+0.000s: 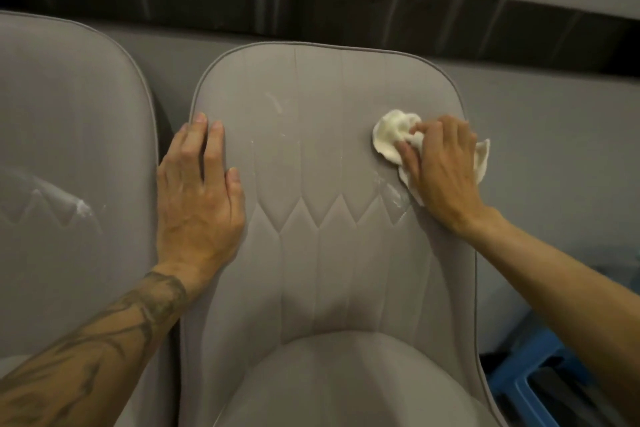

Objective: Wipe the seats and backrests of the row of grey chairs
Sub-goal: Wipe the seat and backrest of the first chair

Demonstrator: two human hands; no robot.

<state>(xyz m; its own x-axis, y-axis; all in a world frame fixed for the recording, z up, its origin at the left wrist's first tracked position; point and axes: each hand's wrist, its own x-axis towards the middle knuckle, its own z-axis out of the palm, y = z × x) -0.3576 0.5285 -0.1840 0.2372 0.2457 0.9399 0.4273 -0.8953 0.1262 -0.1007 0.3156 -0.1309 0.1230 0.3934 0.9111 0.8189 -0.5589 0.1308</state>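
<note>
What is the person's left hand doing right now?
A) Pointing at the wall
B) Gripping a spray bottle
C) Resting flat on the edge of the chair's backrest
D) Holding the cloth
C: the left hand lies open on the backrest edge, while the right hand presses the cloth.

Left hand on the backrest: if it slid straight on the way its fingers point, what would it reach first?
The left hand lies flat on the middle chair's backrest, fingers pointing up along its left edge. Sliding on, it would probably run off the backrest's curved piped rim, then meet the grey wall behind; depth there is unclear.
</note>
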